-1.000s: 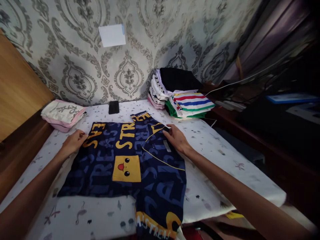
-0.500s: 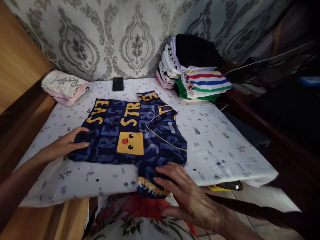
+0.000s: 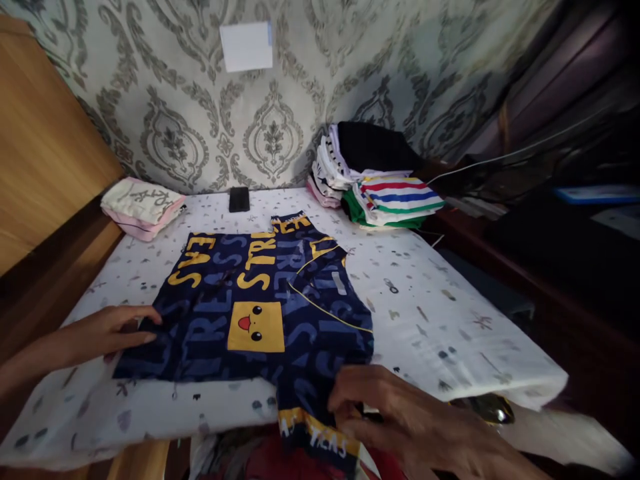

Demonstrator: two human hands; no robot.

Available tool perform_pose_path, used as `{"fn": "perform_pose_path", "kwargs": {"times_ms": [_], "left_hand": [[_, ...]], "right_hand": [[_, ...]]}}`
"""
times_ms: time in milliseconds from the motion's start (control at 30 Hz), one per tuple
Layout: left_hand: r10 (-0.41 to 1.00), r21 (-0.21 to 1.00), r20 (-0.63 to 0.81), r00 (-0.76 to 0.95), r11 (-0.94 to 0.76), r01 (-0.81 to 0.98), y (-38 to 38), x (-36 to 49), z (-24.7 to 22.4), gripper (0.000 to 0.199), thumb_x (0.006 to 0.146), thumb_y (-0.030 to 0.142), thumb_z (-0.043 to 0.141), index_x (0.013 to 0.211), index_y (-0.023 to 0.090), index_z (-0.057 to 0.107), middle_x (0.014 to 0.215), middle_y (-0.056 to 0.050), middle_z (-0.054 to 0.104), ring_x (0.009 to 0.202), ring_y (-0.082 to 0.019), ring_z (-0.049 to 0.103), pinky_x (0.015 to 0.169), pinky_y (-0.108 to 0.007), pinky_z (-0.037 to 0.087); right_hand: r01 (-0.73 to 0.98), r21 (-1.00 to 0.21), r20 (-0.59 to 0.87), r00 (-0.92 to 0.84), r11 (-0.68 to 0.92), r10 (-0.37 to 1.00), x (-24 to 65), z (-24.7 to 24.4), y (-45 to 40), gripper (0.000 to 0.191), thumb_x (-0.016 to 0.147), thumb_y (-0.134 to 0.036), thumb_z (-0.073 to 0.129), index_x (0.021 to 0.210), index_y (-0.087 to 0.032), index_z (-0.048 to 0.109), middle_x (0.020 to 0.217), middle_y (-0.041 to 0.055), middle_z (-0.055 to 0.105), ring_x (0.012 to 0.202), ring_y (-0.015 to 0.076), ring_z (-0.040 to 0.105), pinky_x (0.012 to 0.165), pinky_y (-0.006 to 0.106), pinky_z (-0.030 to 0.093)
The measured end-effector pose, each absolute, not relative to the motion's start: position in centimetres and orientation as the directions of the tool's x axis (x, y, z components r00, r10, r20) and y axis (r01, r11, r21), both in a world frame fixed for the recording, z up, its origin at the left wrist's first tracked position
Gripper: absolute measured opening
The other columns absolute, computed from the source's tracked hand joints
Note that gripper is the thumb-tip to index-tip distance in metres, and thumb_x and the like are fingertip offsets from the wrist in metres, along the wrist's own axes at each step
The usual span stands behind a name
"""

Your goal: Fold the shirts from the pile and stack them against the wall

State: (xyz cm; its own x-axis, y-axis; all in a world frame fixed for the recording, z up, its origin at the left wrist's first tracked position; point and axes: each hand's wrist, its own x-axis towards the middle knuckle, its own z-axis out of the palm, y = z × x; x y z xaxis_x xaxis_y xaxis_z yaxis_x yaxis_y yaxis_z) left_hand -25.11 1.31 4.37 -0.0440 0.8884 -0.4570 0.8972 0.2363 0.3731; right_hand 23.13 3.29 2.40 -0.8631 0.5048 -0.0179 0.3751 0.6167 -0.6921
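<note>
Wall: covered in grey-and-silver damask pattern along the far side.
Counter [image 3: 425, 300]: spread with a white cloth dotted with small muted prints.
Shirt [image 3: 285, 313]: short-sleeved, navy, laid fairly flat on the near-middle of the counter, hem to the left and neck to the right; dusky blue capitals cover it, broken by large yellow letters toward the far side, and thin yellow piping traces the V-neck.
Folded stack [image 3: 375, 148]: at the far right, black on top, with a rainbow-striped piece [image 3: 403, 198] just in front.
Right hand [image 3: 385, 417]: at the shirt's near sleeve, fingers curled in at its right edge; I cannot tell whether they pinch cloth.
Near sleeve [image 3: 307, 400]: runs past the counter's near edge, ending in a yellow band with white letters.
Left hand [image 3: 127, 330]: at the shirt's left edge, thumb and forefinger spread apart, tips on the fabric.
Folded bundle [image 3: 143, 207]: cream over pink, at the far left.
Yellow square [image 3: 256, 327]: printed on the shirt, a cartoon face turned sideways, black eyes, red mouth.
Black flat object [image 3: 239, 199]: on the counter's far side.
Pale grey label [image 3: 339, 283]: inside the neckline.
</note>
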Motion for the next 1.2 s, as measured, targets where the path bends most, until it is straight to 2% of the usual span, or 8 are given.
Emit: {"fn": "perform_pose_path", "kwargs": {"times_ms": [133, 267, 333, 433, 533, 733, 967, 1200], "left_hand": [[0.992, 0.198, -0.085, -0.094, 0.109, 0.974, 4.7, -22.4, 4.4, 0.051, 0.08, 0.066, 0.051, 0.106, 0.029, 0.075, 0.102, -0.005, 0.077, 0.093, -0.032, 0.071, 0.079, -0.039, 0.055], [0.966, 0.319, 0.159, 0.202, -0.244, 0.916, 10.0, -15.1, 1.3, 0.049, 0.096, 0.046, 0.038, 0.135, 0.023, 0.059, 0.134, -0.008, 0.067, 0.118, -0.026, 0.064, 0.102, -0.038, 0.05], [0.932, 0.322, 0.161, 0.324, -0.36, 0.876, 12.5, -12.4, -0.9, 0.053, 0.098, 0.04, 0.037, 0.145, 0.02, 0.048, 0.149, -0.01, 0.055, 0.137, -0.024, 0.052, 0.114, -0.039, 0.041], [0.952, 0.243, 0.05, 0.302, -0.305, 0.921, 15.5, -12.3, -3.1, 0.059, 0.1, 0.045, 0.035, 0.151, 0.016, 0.041, 0.16, -0.013, 0.041, 0.149, -0.027, 0.035, 0.122, -0.048, 0.028], [0.985, 0.155, 0.014, 0.17, -0.17, 0.973, 17.6, -16.1, -3.7, 0.062, 0.1, 0.049, 0.031, 0.152, 0.016, 0.041, 0.163, -0.012, 0.035, 0.153, -0.029, 0.027, 0.124, -0.053, 0.021], [0.999, 0.086, 0.052, 0.011, -0.016, 0.996, 19.0, -22.9, -3.9, 0.062, 0.101, 0.047, 0.024, 0.153, 0.018, 0.042, 0.163, -0.013, 0.035, 0.153, -0.029, 0.027, 0.12, -0.054, 0.026], [0.993, 0.147, 0.112, 0.031, -0.047, 0.988, 19.8, -23.9, -4.7, 0.06, 0.101, 0.05, 0.026, 0.148, 0.018, 0.045, 0.159, -0.015, 0.041, 0.149, -0.03, 0.033, 0.119, -0.052, 0.027], [0.97, 0.095, 0.241, 0.012, -0.036, 0.995, 22.4, -24.7, -4.2, 0.052, 0.096, 0.046, 0.034, 0.126, 0.011, 0.059, 0.124, -0.019, 0.062, 0.119, -0.033, 0.055, 0.104, -0.046, 0.044]], "right_hand": [[0.38, -0.656, 0.127, -0.796, 0.652, 0.592, 18.8, 2.8, 7.4, 0.03, 0.104, -0.035, 0.045, 0.125, -0.025, 0.064, 0.121, 0.0072, 0.071, 0.114, 0.0202, 0.066, 0.099, 0.038, 0.053], [0.476, -0.447, 0.198, -0.773, 0.757, 0.603, 10.8, 0.1, 12.2, 0.046, 0.101, -0.027, 0.045, 0.144, -0.014, 0.052, 0.151, 0.0174, 0.052, 0.142, 0.0268, 0.046, 0.116, 0.046, 0.04], [0.574, -0.345, 0.163, -0.743, 0.743, 0.649, 8.2, -1.7, 14.6, 0.052, 0.1, -0.027, 0.045, 0.148, -0.008, 0.046, 0.156, 0.0202, 0.044, 0.148, 0.0283, 0.038, 0.12, 0.048, 0.033], [0.72, -0.238, 0.144, -0.638, 0.652, 0.757, 8.6, -4.0, 18.4, 0.057, 0.102, -0.037, 0.041, 0.15, -0.007, 0.044, 0.159, 0.02, 0.039, 0.151, 0.0284, 0.031, 0.123, 0.05, 0.026], [0.851, -0.156, 0.145, -0.482, 0.501, 0.864, 13.0, -5.0, 22.0, 0.063, 0.103, -0.047, 0.034, 0.151, -0.007, 0.044, 0.16, 0.0197, 0.038, 0.151, 0.0289, 0.03, 0.124, 0.05, 0.023], [0.93, -0.132, 0.089, -0.333, 0.343, 0.939, 20.1, -5.8, 25.6, 0.059, 0.104, -0.045, 0.029, 0.153, -0.013, 0.041, 0.161, 0.015, 0.038, 0.151, 0.0266, 0.03, 0.122, 0.05, 0.025], [0.907, -0.246, 0.141, -0.317, 0.343, 0.938, 19.0, -4.1, 28.4, 0.043, 0.104, -0.038, 0.038, 0.13, -0.013, 0.06, 0.136, 0.0189, 0.062, 0.13, 0.0306, 0.054, 0.11, 0.048, 0.039], [0.896, -0.408, 0.044, -0.173, 0.176, 0.984, 14.3, -2.0, 34.9, 0.043, 0.083, -0.041, 0.072, 0.114, -0.012, 0.067, 0.126, 0.0191, 0.066, 0.117, 0.031, 0.059, 0.094, 0.037, 0.046]]}}
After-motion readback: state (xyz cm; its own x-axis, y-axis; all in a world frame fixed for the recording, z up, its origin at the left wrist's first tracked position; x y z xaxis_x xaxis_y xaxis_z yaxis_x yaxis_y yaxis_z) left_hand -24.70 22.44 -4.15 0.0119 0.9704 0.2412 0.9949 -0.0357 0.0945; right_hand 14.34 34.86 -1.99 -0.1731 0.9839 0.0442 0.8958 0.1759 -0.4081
